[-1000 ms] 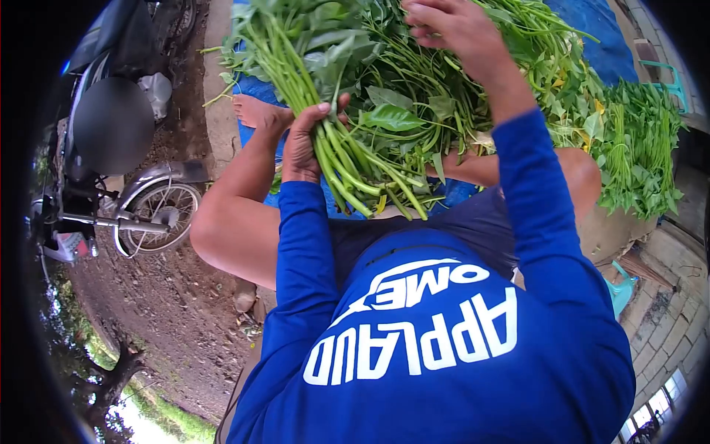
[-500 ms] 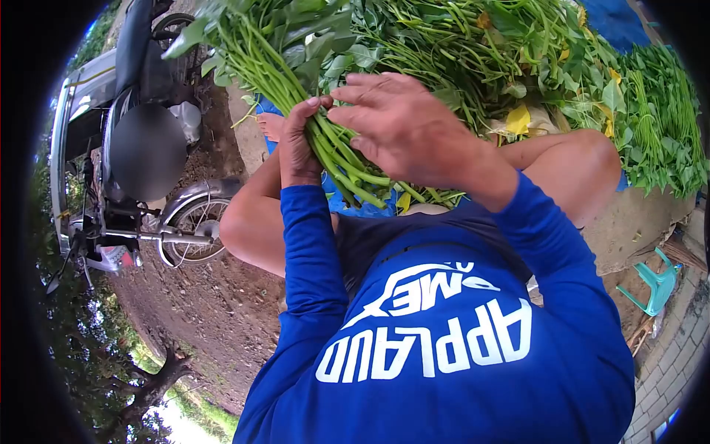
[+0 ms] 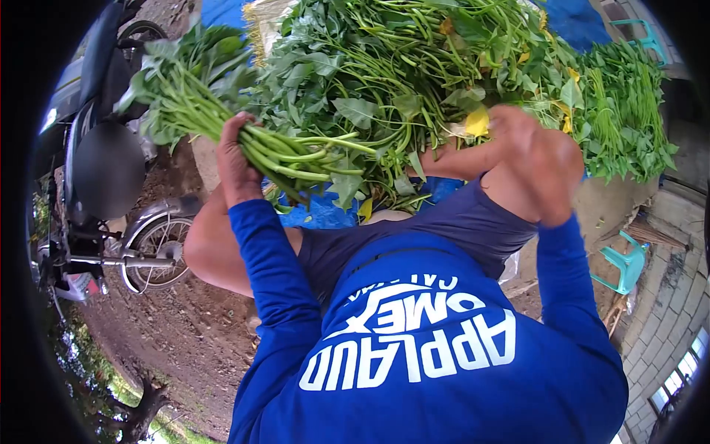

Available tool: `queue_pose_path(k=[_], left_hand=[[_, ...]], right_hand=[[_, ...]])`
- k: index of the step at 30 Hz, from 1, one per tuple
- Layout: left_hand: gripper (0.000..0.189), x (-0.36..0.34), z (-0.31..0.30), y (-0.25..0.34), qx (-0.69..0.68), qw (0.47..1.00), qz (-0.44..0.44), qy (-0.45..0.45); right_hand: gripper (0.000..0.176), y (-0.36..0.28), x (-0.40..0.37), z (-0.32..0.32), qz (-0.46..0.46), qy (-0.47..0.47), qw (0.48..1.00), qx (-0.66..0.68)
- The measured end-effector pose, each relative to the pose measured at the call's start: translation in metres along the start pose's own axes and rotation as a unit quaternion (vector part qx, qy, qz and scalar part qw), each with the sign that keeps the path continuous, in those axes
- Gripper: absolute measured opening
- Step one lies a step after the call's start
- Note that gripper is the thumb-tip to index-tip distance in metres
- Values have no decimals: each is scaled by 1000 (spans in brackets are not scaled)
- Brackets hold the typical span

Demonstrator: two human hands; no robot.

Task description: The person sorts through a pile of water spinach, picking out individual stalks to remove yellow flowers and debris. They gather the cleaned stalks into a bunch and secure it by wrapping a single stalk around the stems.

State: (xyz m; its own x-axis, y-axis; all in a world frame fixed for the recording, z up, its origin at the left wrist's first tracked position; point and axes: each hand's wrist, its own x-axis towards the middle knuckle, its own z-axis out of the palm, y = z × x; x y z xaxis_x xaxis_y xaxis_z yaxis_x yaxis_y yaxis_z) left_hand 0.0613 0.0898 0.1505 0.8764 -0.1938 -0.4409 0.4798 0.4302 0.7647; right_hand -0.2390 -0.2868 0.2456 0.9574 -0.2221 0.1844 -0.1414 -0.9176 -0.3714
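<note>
My left hand point(image 3: 238, 159) is closed around the stems of a bunch of leafy greens point(image 3: 277, 152). The leaves fan out to the upper left, and the cut stem ends point right, above my lap. Away to the right, my right hand point(image 3: 538, 159) passes over my bent knee, and motion smears its fingers. A large heap of leafy greens point(image 3: 384, 66), with long stems and some yellow leaves, lies in front of me. One yellow leaf point(image 3: 478, 122) is near my right hand.
More greens point(image 3: 621, 111) are laid out at the right. Blue sheeting point(image 3: 318, 213) shows under the heap. A motorcycle wheel point(image 3: 159, 248) stands on the dirt at left. A turquoise plastic stool point(image 3: 625, 260) is at right, near a block-patterned surface point(image 3: 665, 318).
The bunch has swung left and lower with my left hand. My right hand has left its stems and moved far right. The view has shifted too.
</note>
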Motion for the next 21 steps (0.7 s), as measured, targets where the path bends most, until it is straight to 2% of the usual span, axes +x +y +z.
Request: queue_pose_path(k=[1,2,3,4,6,7,8,9,10,11,12,14,15,17,18,21], left_hand=[[17,-6,-1,1,-11,1000,-2,-1],[16,-15,-1,6,-21,1000,-5,-4],[16,-18,0,8,-32,999,-7,-8],[16,-11,-2,3,-20,1000,-2,-3],[17,3,-16,-11,10,1000,6,11],[16,4,-15,-13,21,1000,2,17],[16,-1,-9,-14,16,1000,-1,19],[16,-7,0,-13,7,1000,-2,23],[17,-11,2,-11,-1,1000,-3,28],[18,-8,-5,-13,-9,1000,-12,21],[19,-8,-6,-8,-1,1000,-9,26],[19,-18,-11,-11,24,999,-16,44],[20,-19,-15,-11,20,999,-10,25],[20,-18,-19,-13,31,999,3,38],[20,-19,-16,-14,38,998,6,40],[19,-15,-14,-12,25,998,3,64]], right_hand=[[30,24,1,-8,76,41,991,-97],[38,42,20,-7,127,31,919,-373],[40,59,38,7,182,22,957,-225],[43,75,54,27,231,15,970,-71],[40,49,89,76,279,-109,951,82],[34,40,100,110,205,-121,968,80],[35,49,109,161,201,-137,966,89],[35,41,120,183,209,-154,961,94],[38,35,128,206,268,-152,948,83],[40,32,123,225,263,-138,952,72],[42,23,128,230,255,-121,957,62],[43,22,132,233,253,-157,953,54],[43,23,135,231,252,-175,951,47],[38,36,144,218,201,-154,963,95],[36,41,151,196,174,-155,963,133],[37,36,157,115,124,-60,974,182]])
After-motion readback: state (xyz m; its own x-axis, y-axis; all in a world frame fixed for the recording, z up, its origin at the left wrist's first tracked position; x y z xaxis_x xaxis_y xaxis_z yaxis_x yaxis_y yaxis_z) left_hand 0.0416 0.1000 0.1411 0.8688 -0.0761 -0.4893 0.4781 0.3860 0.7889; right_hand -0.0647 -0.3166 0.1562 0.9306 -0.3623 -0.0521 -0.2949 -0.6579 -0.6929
